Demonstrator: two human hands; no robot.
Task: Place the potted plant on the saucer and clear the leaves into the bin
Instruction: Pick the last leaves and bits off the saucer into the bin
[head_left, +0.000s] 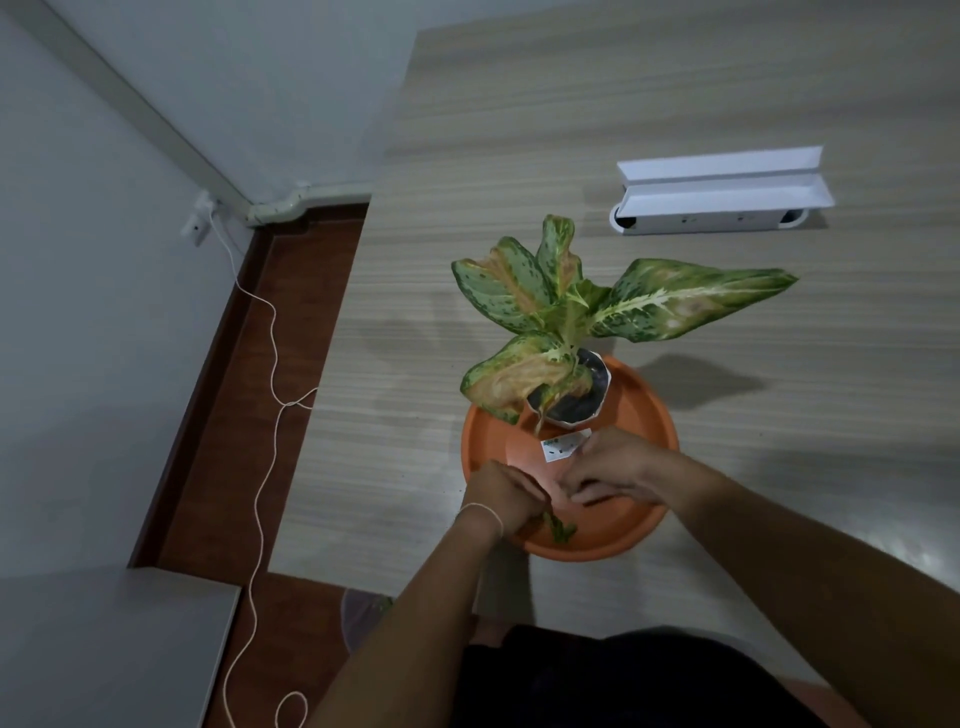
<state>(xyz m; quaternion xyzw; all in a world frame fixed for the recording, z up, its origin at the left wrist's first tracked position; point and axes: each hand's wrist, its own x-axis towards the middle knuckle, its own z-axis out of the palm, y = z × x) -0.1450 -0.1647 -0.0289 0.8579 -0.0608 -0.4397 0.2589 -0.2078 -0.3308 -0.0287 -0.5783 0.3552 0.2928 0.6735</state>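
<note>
Resting on the orange saucer (644, 415), the potted plant (569, 387) is seen just beyond both hands, toward the saucer's far side. The left hand (501, 496) is closed on green leaf scraps (560, 530) at the near rim. The right hand (610, 473) is held just beside it, fingers curled down over the saucer's floor; what they grip cannot be told. A white label (563, 447) lies just past its fingertips. The saucer sits on the table (675, 104).
</note>
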